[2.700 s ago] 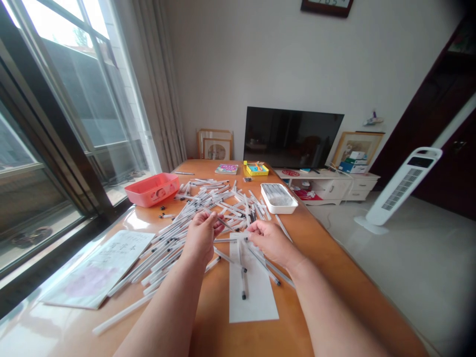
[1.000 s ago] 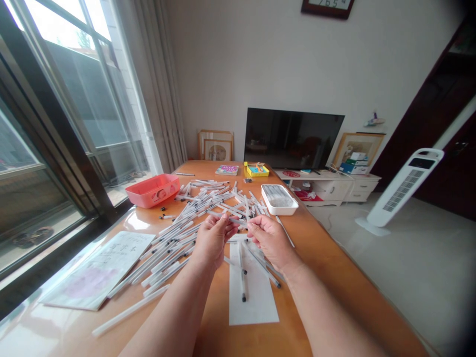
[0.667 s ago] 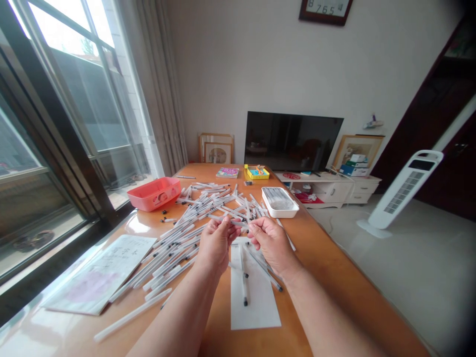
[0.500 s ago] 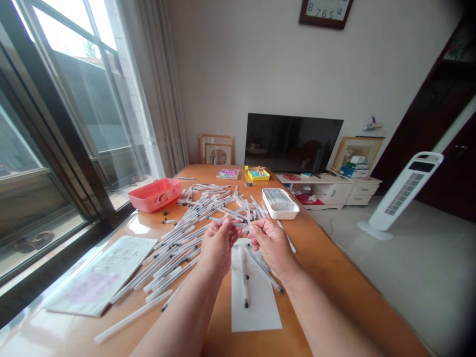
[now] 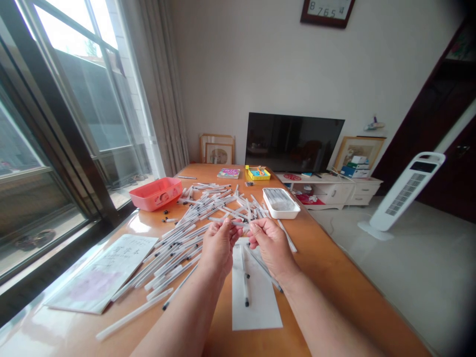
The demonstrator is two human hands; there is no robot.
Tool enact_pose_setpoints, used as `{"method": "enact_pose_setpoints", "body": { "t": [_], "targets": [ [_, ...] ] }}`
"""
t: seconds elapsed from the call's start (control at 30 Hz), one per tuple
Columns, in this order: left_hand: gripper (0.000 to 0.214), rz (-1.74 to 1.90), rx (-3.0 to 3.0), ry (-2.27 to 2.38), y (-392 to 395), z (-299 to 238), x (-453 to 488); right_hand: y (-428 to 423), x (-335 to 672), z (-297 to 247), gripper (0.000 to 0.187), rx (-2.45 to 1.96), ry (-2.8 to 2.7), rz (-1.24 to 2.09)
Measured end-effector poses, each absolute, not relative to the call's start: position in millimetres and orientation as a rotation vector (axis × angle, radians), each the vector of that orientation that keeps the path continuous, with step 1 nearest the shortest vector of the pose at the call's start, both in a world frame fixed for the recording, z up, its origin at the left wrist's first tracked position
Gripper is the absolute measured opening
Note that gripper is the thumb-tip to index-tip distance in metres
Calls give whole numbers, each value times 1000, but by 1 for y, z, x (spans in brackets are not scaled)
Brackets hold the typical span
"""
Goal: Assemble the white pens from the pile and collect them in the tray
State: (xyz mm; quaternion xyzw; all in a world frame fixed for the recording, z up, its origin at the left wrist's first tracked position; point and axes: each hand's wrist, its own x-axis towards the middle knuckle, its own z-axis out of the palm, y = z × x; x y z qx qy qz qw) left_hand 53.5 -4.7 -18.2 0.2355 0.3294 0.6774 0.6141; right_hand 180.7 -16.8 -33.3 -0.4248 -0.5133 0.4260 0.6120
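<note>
While the glossy orange wood table (image 5: 327, 267) is carrying a sprawl of slim white plastic loose pens (image 5: 193, 233) and a flat paper sheet (image 5: 260, 307), left hand (image 5: 219, 245) and right hand (image 5: 271, 243) are both pinching one thin pale held pen (image 5: 238, 223) level above the sheet's far end.

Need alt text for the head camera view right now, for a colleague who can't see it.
The left hand and right hand pinch one pen between them above a wooden table. Many loose pens lie scattered across it, with a white sheet under the hands, a pink basket to the left and a white tray to the right.
</note>
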Motion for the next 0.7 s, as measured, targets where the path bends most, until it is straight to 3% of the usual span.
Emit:
{"method": "enact_pose_setpoints", "body": {
  "t": [0.27, 0.7],
  "targets": [
    [14, 1554, 524, 754, -6, -18, 56, -17, 181, -34, 29, -981, -1184, 978],
    [25, 1579, 618, 746, -8, -14, 54, -17, 183, -33, 31, -982, -1208, 982]
  ]
}}
